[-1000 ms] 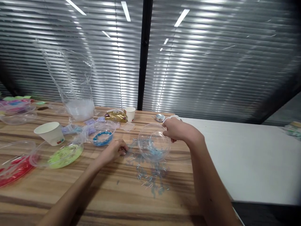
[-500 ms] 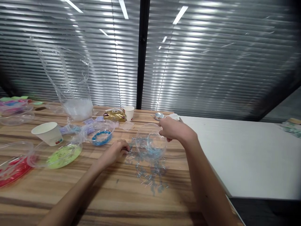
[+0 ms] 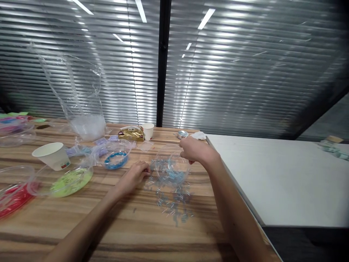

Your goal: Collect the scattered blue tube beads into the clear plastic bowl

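Note:
My right hand (image 3: pixel 194 151) grips the far rim of a clear plastic bowl (image 3: pixel 170 168) and holds it tilted toward me on the wooden table (image 3: pixel 114 225). Pale blue tube beads lie inside the bowl. More of these loose beads (image 3: pixel 174 207) are scattered on the wood in front of it. My left hand (image 3: pixel 135 175) rests on the table just left of the bowl, fingers curled and pinched at the beads by the bowl's rim.
Left of my hands stand a clear bowl with blue beads (image 3: pixel 116 159), a bowl of green beads (image 3: pixel 69 180), a bowl of red beads (image 3: pixel 13 194) and a paper cup (image 3: pixel 50 155). A tall plastic bag (image 3: pixel 81 109), a gold packet (image 3: pixel 131 134) and a small cup (image 3: pixel 148 131) stand behind. A white table (image 3: pixel 286 178) adjoins at the right.
The view has shifted slightly, so everything sits a little left and lower. My right hand keeps the bowl tilted, and my left hand stays at the beads beside it.

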`<state>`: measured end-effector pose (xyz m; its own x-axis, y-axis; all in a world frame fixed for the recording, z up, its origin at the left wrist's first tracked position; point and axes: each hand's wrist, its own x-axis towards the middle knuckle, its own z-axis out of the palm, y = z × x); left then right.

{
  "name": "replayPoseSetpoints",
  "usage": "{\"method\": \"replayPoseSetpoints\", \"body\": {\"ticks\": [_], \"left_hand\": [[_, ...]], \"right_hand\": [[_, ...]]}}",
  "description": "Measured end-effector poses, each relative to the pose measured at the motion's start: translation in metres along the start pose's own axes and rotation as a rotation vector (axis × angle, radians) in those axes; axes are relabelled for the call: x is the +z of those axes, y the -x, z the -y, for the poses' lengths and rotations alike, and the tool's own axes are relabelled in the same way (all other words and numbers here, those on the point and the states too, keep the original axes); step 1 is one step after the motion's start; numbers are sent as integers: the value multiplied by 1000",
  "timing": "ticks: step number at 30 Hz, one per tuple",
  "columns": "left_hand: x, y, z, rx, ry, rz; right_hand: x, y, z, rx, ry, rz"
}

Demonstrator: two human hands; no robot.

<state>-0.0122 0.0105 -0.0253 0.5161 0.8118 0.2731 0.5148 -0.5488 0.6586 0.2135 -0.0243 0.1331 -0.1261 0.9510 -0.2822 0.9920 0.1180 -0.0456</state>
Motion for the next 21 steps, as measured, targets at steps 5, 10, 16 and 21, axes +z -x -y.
{"method": "replayPoseSetpoints", "body": {"ticks": [5,10,16,21], "left_hand": [[1,-5,-3,-64,124,-96],[-7,-4,-17,-240,530,-151],[-11,-3,-25,-349,919,-77],[-9,-3,-27,-404,1034,-89]], "right_hand": [[0,0,2,-24,36,-24],[1,0,4,-83,18,-71],[5,2,11,-141,-59,-100],[10,0,15,-196,-129,-68]]}}
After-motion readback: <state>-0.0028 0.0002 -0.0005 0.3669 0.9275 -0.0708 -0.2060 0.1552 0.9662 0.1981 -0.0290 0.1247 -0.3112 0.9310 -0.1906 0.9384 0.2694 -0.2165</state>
